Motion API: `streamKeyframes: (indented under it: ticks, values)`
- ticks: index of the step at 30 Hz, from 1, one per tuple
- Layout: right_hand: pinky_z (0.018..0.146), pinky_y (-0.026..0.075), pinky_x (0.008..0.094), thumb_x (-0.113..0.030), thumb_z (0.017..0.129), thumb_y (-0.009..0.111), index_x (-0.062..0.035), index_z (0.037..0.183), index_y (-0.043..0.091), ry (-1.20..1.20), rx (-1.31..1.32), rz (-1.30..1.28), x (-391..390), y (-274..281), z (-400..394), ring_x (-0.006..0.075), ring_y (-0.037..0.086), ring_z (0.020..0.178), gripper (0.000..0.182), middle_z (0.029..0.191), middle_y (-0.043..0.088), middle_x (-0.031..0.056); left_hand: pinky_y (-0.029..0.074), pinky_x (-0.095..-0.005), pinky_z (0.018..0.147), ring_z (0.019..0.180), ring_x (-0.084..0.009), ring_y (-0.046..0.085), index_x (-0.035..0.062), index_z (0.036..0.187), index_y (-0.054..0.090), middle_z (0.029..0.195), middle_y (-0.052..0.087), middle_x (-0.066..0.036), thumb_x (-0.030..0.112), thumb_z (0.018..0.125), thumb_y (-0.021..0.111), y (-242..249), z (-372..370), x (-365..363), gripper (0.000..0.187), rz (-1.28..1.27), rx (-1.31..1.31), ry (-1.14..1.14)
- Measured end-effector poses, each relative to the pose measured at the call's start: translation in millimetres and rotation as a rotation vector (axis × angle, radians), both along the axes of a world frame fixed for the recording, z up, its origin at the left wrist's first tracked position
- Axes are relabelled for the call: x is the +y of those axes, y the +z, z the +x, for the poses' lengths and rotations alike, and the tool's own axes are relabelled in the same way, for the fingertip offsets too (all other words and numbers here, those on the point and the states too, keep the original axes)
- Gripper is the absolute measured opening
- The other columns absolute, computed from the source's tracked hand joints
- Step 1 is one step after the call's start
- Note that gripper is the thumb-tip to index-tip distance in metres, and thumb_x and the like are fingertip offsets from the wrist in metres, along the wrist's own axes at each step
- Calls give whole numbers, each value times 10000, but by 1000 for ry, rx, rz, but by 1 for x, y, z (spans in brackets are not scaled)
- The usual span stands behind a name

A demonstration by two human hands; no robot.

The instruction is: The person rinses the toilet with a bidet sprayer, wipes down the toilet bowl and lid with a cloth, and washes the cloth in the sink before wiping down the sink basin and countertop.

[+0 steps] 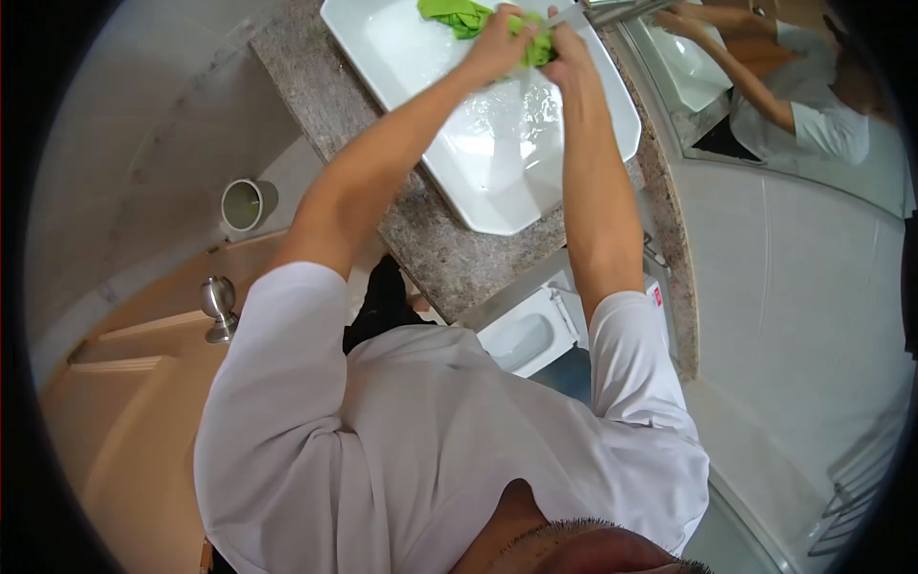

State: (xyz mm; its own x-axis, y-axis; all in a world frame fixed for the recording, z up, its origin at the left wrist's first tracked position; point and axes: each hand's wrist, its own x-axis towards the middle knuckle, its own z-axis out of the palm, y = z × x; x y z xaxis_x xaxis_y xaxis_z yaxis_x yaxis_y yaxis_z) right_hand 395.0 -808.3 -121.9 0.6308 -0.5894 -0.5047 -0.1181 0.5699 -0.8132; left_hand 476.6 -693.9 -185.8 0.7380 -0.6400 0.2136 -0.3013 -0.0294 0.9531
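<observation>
A speckled stone desk point(459, 258) carries a white sink point(492, 187), with water glistening across its bottom. Over the sink's far part is a green cloth point(539, 48), bunched between the two hands, with some of it spreading out beyond the left hand on the far side from the right. The left hand point(499, 46) has its fingers curled on the bunched part; the right hand point(570, 59) grips that same part from the opposite side, its fingertips partly hidden.
</observation>
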Motion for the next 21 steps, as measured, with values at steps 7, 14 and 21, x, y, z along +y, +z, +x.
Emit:
streamKeyframes:
  ticks: [7,14,21]
  values:
    - [828,576,518,-391,1076,424,-48,1287,553,-107,-263,377,-13,-38,-2,302,680,995,423,1175,652,150,537,-355,826,868,-240,688,27,980,739,953,736,-115,368,983,600,63,-29,-10,369,-56,90,-109]
    - [783,589,493,-391,1077,433,-90,1348,543,-8,-68,169,34,-48,0,262,652,1081,420,1234,647,112,524,-444,860,922,-383,666,8,848,733,949,718,-194,385,920,625,-9,-5,-45,399,-85,-20,68]
    - [1019,514,437,-266,1064,534,1,1303,537,-8,-345,304,9,-27,-18,265,620,1169,358,1286,628,167,502,-423,909,965,-336,673,31,1088,708,974,726,-171,446,928,637,3,-36,-32,450,50,16,219]
